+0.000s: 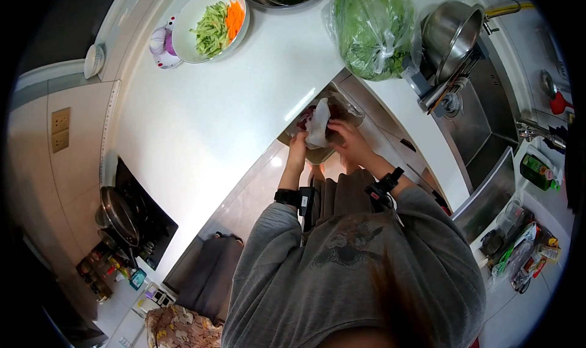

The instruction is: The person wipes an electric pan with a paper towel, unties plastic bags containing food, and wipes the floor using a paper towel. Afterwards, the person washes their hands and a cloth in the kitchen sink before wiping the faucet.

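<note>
While the white wrap (pixel 318 125) runs up the frame just above centre, your half-curled left hand (pixel 297 147) lies lower left and your loosely curled right hand (pixel 353 143) right of it, both close, grips unclear.

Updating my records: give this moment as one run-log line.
left hand: at white sheet | right hand: at white sheet | below: bin | counter: bowl of julienned vegetables

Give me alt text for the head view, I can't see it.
The person's left hand and right hand handle a crumpled white item over an open container by a white counter, which holds a bowl of shredded vegetables and bagged greens.
</note>
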`<state>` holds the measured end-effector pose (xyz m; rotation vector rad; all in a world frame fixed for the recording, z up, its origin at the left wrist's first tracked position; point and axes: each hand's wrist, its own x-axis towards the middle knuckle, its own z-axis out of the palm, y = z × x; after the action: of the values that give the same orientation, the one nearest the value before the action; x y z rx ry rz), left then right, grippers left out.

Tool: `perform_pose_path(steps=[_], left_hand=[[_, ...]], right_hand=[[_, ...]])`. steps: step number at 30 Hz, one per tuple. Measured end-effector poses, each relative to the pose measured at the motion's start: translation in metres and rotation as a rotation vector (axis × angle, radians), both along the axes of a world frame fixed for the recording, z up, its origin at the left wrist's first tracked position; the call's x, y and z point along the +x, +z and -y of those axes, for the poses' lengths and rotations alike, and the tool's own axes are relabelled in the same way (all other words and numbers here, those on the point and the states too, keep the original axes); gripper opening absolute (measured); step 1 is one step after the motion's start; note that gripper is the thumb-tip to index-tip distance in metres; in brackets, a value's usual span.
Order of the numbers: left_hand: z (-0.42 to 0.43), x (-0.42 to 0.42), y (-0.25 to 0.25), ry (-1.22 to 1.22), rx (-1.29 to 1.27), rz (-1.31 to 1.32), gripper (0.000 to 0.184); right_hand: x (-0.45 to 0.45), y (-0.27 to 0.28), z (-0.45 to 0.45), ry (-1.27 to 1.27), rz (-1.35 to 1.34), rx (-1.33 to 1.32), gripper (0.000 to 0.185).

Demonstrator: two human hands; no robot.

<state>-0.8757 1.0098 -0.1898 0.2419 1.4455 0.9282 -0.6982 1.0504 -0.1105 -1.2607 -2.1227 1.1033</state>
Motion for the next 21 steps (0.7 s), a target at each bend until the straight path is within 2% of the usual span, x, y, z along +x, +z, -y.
perform_pose_path(steps=[2,5,7,12,14,16,18,20,21], left_hand=[[-0.001,-0.001,0.007,-0.086,0.043,0.085,0.04],[-0.003,0.0,0.015,-0.096,0.016,0.09,0.04],[-0.003,-0.002,0.014,-0.094,0.025,0.098,0.041],[-0.005,-0.004,0.026,-0.111,0.043,0.113,0.042],[-0.007,0.0,0.03,-0.103,0.063,-0.152,0.036],[-0.007,0.0,0.029,-0.115,0.112,-0.176,0.032],[-0.006,0.002,0.025,-0.125,0.161,-0.199,0.029],[-0.004,0.003,0.018,-0.211,0.403,-0.337,0.029],[-0.004,0.004,0.019,-0.211,0.403,-0.338,0.029]], right_hand=[[-0.003,-0.014,0.002,0.008,-0.015,-0.064,0.041],[-0.01,-0.029,0.003,0.047,0.085,0.036,0.044],[-0.011,-0.034,0.003,-0.126,0.01,-0.252,0.039],[-0.001,-0.038,0.0,-0.146,-0.026,-0.29,0.022],[0.003,-0.033,-0.001,-0.175,-0.045,-0.286,0.018],[0.01,-0.035,0.0,-0.149,-0.062,-0.042,0.017],[0.017,-0.035,-0.001,-0.167,-0.06,-0.117,0.016],[0.018,-0.035,-0.002,-0.188,-0.059,-0.191,0.016],[0.015,-0.027,-0.003,-0.266,-0.024,-0.248,0.016]])
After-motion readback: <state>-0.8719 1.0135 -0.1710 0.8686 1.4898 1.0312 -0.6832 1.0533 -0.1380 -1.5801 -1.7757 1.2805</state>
